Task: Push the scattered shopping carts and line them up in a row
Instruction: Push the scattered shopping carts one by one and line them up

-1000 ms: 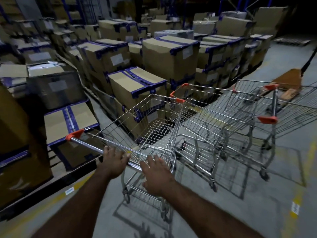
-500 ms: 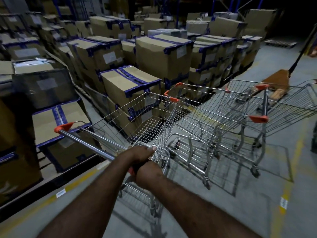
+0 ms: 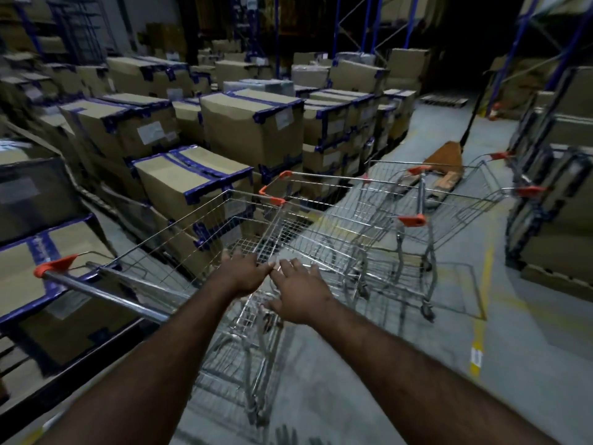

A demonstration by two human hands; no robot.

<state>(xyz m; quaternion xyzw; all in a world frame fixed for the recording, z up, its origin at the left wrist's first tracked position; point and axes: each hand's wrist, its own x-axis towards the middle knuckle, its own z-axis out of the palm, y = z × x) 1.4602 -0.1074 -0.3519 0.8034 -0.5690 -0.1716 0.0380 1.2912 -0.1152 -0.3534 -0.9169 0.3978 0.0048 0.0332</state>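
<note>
Pushing the nearest cart from its back corner

Head view. Dim warehouse aisle, edges smeared by motion.

- Nearest cart [image 3: 250, 244] stands straight ahead on the grey floor [image 3: 529, 364], basket pointing away and to the right. Its handle bar [image 3: 106, 293] runs off to the left, with an orange cap at the far end.
- Left hand [image 3: 244, 273] sits on the top wire at the right rear corner of the basket, fingers pressed together. Blur hides whether they curl round the wire.
- Right hand [image 3: 298, 297] is just beside it, nearly touching: fingers spread and straight over the same corner, thumb out to the left.
- Second cart [image 3: 324, 226] is at the nose of the nearest one. I cannot tell whether they touch.
- Third cart [image 3: 412, 220] stands just beyond, angled differently, and a fourth cart [image 3: 529, 191] is further right. Not in a row.
- Cardboard boxes [image 3: 250, 123] with blue tape are stacked all along the left.
- Orange pallet truck [image 3: 446, 154] sits behind the carts.
- Yellow line [image 3: 481, 284] runs down the floor at right, and blue racks [image 3: 340, 27] stand at the back.
</note>
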